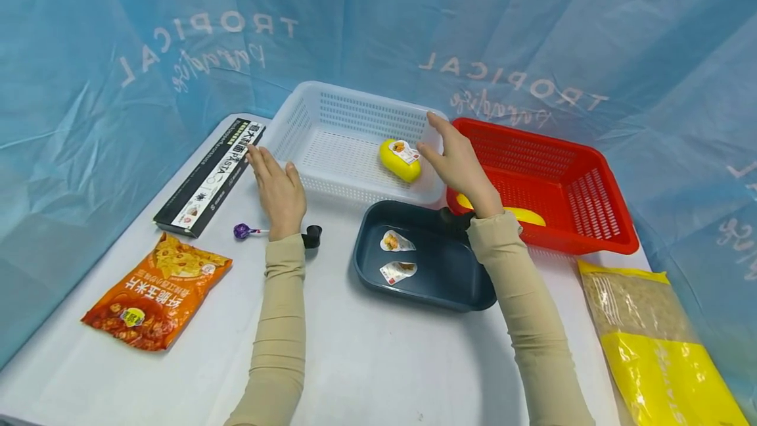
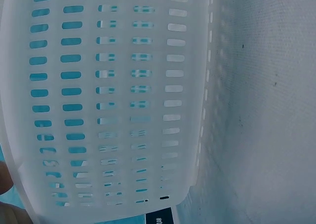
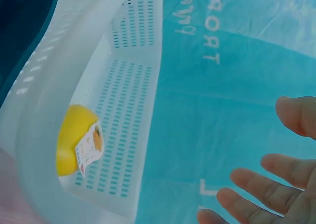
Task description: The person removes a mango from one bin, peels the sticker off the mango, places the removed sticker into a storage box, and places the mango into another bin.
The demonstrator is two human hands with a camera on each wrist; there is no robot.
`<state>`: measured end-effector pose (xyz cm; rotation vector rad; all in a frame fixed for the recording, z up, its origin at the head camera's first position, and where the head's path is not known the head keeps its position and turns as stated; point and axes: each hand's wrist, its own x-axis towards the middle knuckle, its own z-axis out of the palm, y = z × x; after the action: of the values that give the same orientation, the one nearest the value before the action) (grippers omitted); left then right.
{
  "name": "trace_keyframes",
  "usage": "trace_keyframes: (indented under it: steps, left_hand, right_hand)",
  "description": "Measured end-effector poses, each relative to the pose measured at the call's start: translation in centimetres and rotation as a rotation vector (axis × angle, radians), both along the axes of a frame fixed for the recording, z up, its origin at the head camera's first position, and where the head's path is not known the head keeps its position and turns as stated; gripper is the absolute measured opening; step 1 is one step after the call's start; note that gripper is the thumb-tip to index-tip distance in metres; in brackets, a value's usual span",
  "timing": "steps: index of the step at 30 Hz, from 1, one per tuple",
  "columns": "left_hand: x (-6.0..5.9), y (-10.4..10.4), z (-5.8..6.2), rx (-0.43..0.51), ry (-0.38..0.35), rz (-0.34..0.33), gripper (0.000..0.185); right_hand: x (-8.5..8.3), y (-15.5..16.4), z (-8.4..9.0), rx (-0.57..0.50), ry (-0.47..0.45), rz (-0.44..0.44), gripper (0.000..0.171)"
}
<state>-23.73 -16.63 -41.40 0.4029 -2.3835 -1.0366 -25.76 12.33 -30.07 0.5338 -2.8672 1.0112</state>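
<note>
My left hand [image 1: 276,192] is held flat, fingers extended, beside the front left corner of the white plastic basket [image 1: 331,184]. Nothing is in it. Over that basket's right end is my right hand [image 1: 460,162], thumb and fingers spread and nothing held, as the right wrist view also shows. Inside the white basket, close to the right hand, lies a yellow rounded object [image 1: 397,164] with a picture sticker on it; its kind is unclear. The left wrist view shows mostly the basket's slotted wall [image 2: 123,91], with fingertips [image 2: 4,177] at the edge.
A red basket [image 1: 597,199] stands at right with yellow things [image 1: 526,217] partly hidden by the right arm. In front is a dark blue pan [image 1: 422,291] with two stickers. At left lie a pasta box [image 1: 207,179], lollipop [image 1: 241,231] and orange snack bag [image 1: 156,291]; at right, a yellow bag [image 1: 662,360].
</note>
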Motion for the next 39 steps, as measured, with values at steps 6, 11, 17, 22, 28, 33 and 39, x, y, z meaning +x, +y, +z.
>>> trace_keyframes:
  steps: [6,11,17,22,28,33,39]
  left_hand:
    - [0.0,0.0,0.1,0.006,-0.017,-0.001,0.062]
    - [0.0,0.1,0.0,0.009,-0.019,0.004,0.063]
    - [0.1,0.1,0.0,0.004,0.012,0.008,0.062]
    - [0.1,0.1,-0.1,0.005,0.016,0.006,0.062]
    - [0.0,0.0,-0.1,0.007,0.006,0.019,0.062]
    - [0.1,0.1,0.0,0.015,-0.011,0.021,0.062]
    - [0.1,0.0,-0.1,0.022,-0.017,0.021,0.062]
  right_hand:
    - [-1.7,-0.1,-0.4,0.028,-0.057,-0.014,0.068]
    - [-3.4,-0.2,-0.2,0.087,-0.087,-0.025,0.069]
    - [-5.4,-0.8,-0.5,0.108,-0.114,-0.017,0.069]
    - [-6.5,-1.3,-1.4,0.108,-0.132,0.002,0.067]
    - [-7.7,-1.9,-2.0,0.182,-0.145,0.004,0.068]
    - [-8.6,-2.1,-2.0,0.217,-0.163,-0.027,0.069]
    - [-9.6,-2.8,-2.8,0.215,-0.186,-0.017,0.067]
